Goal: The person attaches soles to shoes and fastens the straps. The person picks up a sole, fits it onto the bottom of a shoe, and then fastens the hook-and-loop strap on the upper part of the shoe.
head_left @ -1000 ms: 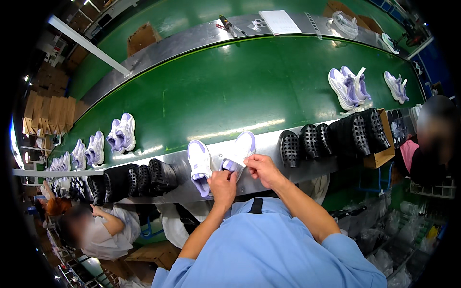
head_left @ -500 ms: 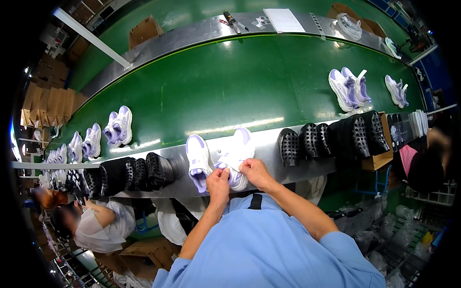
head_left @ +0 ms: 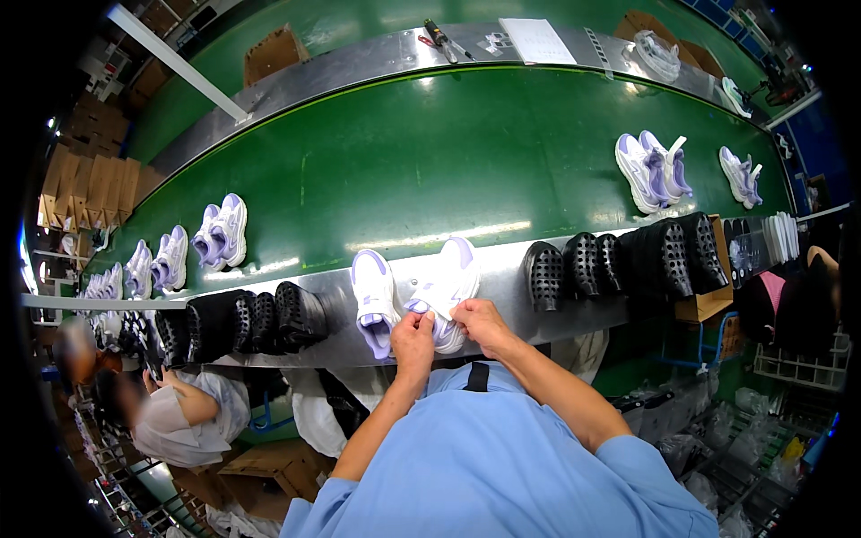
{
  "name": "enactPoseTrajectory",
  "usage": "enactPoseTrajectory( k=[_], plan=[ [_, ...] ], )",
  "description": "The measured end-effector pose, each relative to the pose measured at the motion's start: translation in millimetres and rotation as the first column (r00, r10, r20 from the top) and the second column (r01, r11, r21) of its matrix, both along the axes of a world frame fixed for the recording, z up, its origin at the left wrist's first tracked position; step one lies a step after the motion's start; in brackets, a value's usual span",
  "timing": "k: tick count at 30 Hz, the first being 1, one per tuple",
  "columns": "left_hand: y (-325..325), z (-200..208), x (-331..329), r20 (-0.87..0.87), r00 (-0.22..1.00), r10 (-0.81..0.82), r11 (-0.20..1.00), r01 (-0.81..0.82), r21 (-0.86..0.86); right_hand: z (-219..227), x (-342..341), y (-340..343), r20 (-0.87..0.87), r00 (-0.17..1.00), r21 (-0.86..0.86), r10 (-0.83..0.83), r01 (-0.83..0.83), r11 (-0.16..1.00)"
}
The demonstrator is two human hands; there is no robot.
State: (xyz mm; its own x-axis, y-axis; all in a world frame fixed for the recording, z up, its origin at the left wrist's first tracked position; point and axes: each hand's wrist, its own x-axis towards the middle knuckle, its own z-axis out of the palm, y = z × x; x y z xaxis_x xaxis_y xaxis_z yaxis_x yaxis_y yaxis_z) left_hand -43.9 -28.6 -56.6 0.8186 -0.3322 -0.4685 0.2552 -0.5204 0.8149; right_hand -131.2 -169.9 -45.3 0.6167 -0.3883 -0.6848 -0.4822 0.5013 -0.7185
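Observation:
A pair of white and lilac sneakers stands in front of me on the metal ledge, toes pointing away. My left hand (head_left: 414, 339) pinches the inner side of the right-hand sneaker (head_left: 456, 267) near its opening. On that sneaker's other side, my right hand (head_left: 484, 325) has thumb and fingers closed on its white strap (head_left: 441, 303), which lies across the upper. My fingers partly hide the shoe's opening. The left-hand sneaker (head_left: 371, 285) stands close beside it, its lilac lining showing, with neither hand holding it.
Black studded forms (head_left: 544, 276) line the ledge (head_left: 502, 260) on both sides. Beyond runs a green conveyor belt (head_left: 359, 170) bearing more sneakers (head_left: 224, 231). A screwdriver (head_left: 438, 38) and white paper (head_left: 536, 41) lie on the far rail. At left, a co-worker (head_left: 193, 412) works nearby.
Both hands stay on the same sneaker with hardly any movement. The view has shifted slightly, and the co-worker's arms at left have moved a little.

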Motion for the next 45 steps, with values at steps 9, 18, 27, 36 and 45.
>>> enactPoseTrajectory(
  k=[9,18,27,36,45],
  plan=[
    [-4.5,10.9,2.1,0.071,0.996,-0.06,0.998,0.062,-0.029,6.3,3.1,-9.4,0.05,0.996,-0.02,0.072,-0.071,0.997],
    [-11.6,10.7,-6.3,0.105,0.994,-0.015,1.0,0.015,-0.005,39.1,16.0,-30.0,0.105,0.988,0.025,0.114,-0.117,0.993],
    [-7.7,-3.4,-3.4,-0.019,0.999,0.047,0.998,-0.048,-0.041,-0.6,-2.7,-6.7,-0.017,0.991,-0.185,0.133,-0.134,0.974],
    [-13.3,20.1,-8.3,0.236,0.967,-0.093,0.993,0.108,-0.05,-21.1,-15.7,-8.0,-0.109,0.991,-0.34,0.081,-0.114,0.934],
    [-26.5,56.1,11.6,0.709,0.605,-0.362,0.924,0.334,0.187,15.5,-13.9,-0.5,-0.191,0.974,-0.641,0.124,-0.22,0.735]
  ],
)
